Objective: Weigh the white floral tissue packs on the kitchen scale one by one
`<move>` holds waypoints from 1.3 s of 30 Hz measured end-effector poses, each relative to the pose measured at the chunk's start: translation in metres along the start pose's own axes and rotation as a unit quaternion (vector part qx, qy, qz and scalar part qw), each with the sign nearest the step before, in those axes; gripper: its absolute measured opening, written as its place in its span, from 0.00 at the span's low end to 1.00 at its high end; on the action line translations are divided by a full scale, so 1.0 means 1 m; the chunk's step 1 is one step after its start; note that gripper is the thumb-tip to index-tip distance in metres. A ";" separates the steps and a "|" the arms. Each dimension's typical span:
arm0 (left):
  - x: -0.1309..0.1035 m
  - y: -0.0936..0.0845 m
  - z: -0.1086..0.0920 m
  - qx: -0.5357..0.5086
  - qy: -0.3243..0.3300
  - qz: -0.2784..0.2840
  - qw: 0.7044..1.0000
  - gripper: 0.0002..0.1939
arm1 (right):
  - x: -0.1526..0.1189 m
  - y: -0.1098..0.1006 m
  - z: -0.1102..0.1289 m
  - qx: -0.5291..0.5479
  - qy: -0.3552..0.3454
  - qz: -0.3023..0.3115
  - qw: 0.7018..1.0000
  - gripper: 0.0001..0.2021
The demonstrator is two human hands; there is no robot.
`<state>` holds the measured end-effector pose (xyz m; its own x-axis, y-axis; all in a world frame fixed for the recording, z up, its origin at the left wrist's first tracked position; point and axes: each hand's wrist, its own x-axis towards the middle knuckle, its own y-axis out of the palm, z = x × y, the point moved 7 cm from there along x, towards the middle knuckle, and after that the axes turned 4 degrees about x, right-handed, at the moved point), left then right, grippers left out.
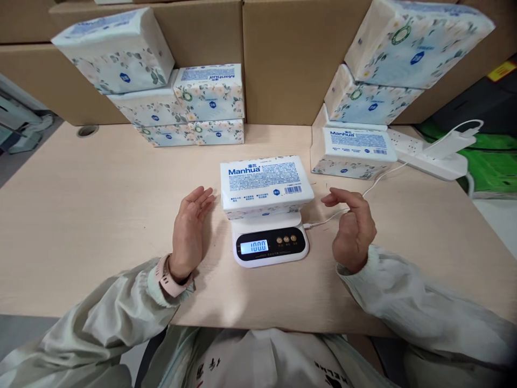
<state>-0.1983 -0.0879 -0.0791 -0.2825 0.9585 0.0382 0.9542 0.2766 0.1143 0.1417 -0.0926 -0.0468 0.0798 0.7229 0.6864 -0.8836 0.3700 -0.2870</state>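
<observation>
A pack of tissues printed "Manhua" lies on a white digital scale, hiding most of its weighing plate. The scale's lit display reads what looks like 100.0, beside three gold buttons. My left hand is just left of the pack, fingers extended, not touching it. To the right of the pack is my right hand, its fingers loosely bent and apart from the pack. Neither hand holds anything. A pink watch band circles my left wrist.
Tissue packs are stacked at back left and back right, before cardboard boxes. A white cable runs from the scale towards a power strip. A round hole pierces the table at far left.
</observation>
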 end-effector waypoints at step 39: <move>0.002 0.000 -0.001 -0.022 -0.018 -0.034 0.999 0.27 | 0.003 0.003 0.003 0.039 -0.039 0.013 0.998 0.19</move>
<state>-0.1991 -0.0857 -0.0776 -0.3411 0.9400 -0.0076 0.9277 0.3380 0.1584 0.1378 -0.0913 -0.0433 0.0234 0.6832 0.7299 -0.9187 0.3026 -0.2538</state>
